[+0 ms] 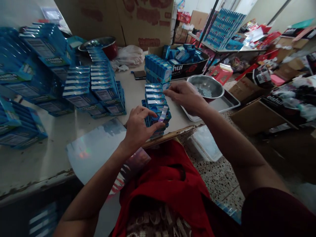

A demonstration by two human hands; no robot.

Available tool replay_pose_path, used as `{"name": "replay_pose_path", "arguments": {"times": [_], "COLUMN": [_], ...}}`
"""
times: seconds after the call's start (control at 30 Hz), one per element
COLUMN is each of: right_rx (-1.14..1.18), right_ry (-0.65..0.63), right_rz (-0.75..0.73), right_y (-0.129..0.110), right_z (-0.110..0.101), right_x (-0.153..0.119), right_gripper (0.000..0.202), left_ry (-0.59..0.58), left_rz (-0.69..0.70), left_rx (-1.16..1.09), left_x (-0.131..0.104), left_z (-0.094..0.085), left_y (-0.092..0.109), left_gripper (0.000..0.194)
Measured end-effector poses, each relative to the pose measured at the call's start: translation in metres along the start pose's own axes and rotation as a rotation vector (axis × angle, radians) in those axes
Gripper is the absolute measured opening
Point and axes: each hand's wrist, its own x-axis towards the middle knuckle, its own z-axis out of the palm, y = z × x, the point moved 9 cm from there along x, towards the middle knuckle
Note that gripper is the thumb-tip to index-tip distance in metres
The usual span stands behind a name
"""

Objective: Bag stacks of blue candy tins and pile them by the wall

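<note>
Red cloth (170,194); L grip (139,123) on box (160,109); bowl (217,88) w/ pcs (206,92).

Lg. cardboard panel (145,19), brn w/ red print, upright at rear of worktable (56,141). Red-sided bowl (111,49), metal rim, partly hidden, in front of panel, L. Wht plastic bag (132,56), crumpled, R of that bowl. Dk flat item (139,75), phone-like, on tabletop nr bag. Pale glossy sheet (96,148), over nr table edge, L. Clear plastic container (206,143), below table edge, R. Speckled floor (212,174). Bkgd: dk pole (209,19), slanted; 2nd table (247,51), cluttered; red box (219,75) nr it. Far R: brn ctn (249,115), blk lettered side; pink item (277,80), blurred; teal sheet (302,23).
</note>
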Motion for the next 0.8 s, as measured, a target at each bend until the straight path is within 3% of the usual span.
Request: {"name": "replay_pose_path", "arguments": {"times": [0.1,0.17,0.27,0.4,0.8], "right_rx": [0.029,0.055,0.046,0.108,0.172], "right_ry": [-0.164,-0.224,-0.249,-0.274,-0.279], "right_rz": [-0.018,-0.041,-0.002,0.099,0.139], "right_y": [0.017,0.021,0.025,0.035,0.04], "right_z": [0.01,0.017,0.022,0.026,0.031], "right_x": [-0.003,-0.006,-0.005,-0.001,0.005], "right_gripper": [0.015,0.019,0.02,0.039,0.052], "left_ry": [0.014,0.034,-0.012,-0.052,-0.055], "left_rz": [0.005,0.012,0.01,-0.052,-0.327], "left_rx": [0.008,0.035,0.027,-0.056,-0.295], "left_x": [0.004,0.011,0.026,0.035,0.024], "left_z": [-0.004,-0.007,-0.007,-0.008,-0.018], "left_y": [-0.002,-0.002,-0.003,-0.011,-0.048], "left_gripper": [0.025,0.023,0.021,0.02,0.032]}}
